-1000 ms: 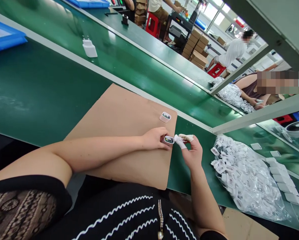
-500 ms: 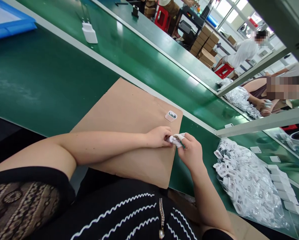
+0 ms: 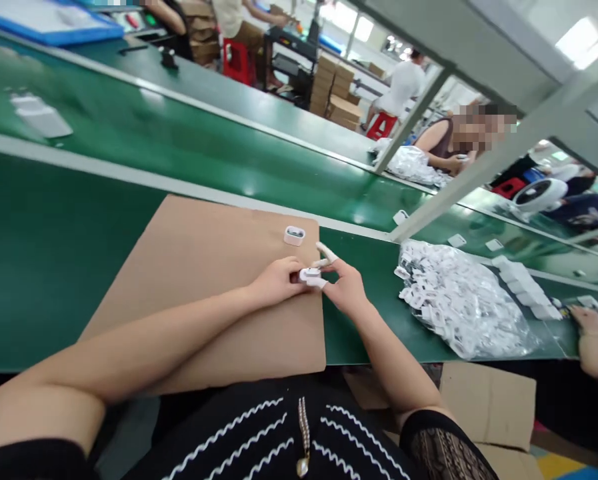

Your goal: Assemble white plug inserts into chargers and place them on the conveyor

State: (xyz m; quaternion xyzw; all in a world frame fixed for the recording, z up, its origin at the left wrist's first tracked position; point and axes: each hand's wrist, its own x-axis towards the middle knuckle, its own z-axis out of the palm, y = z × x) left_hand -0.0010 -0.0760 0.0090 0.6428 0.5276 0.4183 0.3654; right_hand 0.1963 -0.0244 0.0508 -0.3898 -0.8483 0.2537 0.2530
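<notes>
Head view: cardboard sheet (image 3: 219, 260) flat on bench (image 3: 53, 267). Left hand (image 3: 275, 281) clamped on white charger housing (image 3: 307, 274) above sheet's right edge; right hand (image 3: 347, 287), in white finger covers (image 3: 317, 283), pinching same housing. Second housing (image 3: 293, 238) standing open end up on sheet, near far right corner. Clear bag of white parts (image 3: 463, 300) on bench, right of sheet.

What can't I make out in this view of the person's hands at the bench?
All in the head view:
- Held case: its picture-left end, hidden by the left hand.
- Other case: its insides, too small.
- Bag: its lower pieces, hidden by those above.
- Plug: its prongs, blurred.
- Co-worker's hand: the rest of that person, cut off by the right edge.
</notes>
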